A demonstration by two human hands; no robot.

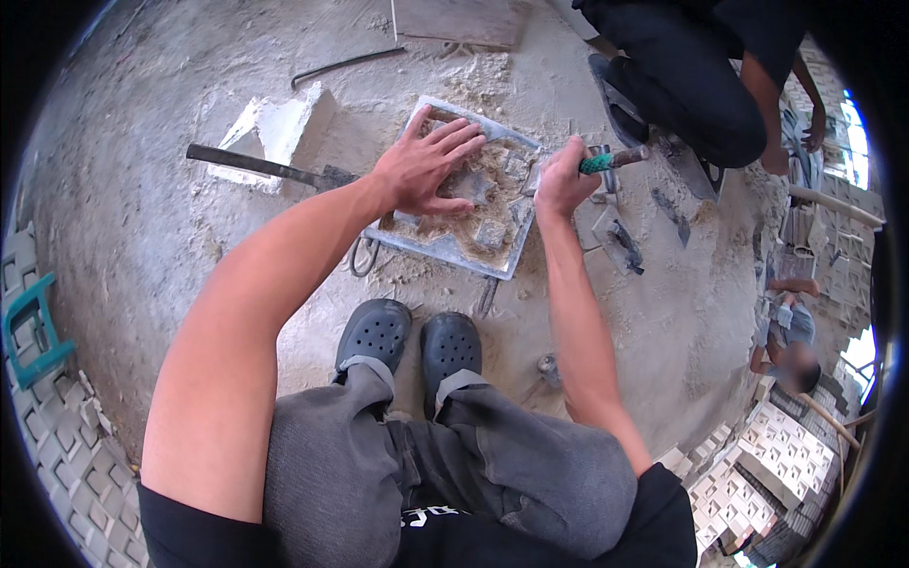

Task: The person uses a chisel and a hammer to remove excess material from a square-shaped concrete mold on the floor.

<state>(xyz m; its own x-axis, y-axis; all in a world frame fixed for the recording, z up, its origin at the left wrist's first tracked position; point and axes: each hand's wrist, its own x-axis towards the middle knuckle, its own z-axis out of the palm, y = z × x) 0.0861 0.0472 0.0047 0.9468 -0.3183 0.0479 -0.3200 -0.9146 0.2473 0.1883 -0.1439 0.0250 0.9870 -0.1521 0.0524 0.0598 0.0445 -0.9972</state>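
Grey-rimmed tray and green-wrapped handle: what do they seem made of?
Tray: probably metal, dusty and dull; thin, straight, bluish-grey rim. Handle: rusty metal or worn wood, its brown end rough; the textured green wrap could be cord or tape.

one framed tray (445,254), one green-wrapped handle (597,164), two clogs (451,346), one teal stool (47,357), two co-workers (682,104).

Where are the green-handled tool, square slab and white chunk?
Green-handled tool (597,164), head view: on the green grip.
Square slab (440,255), head view: on its near rim.
White chunk (272,131), head view: on its white face.
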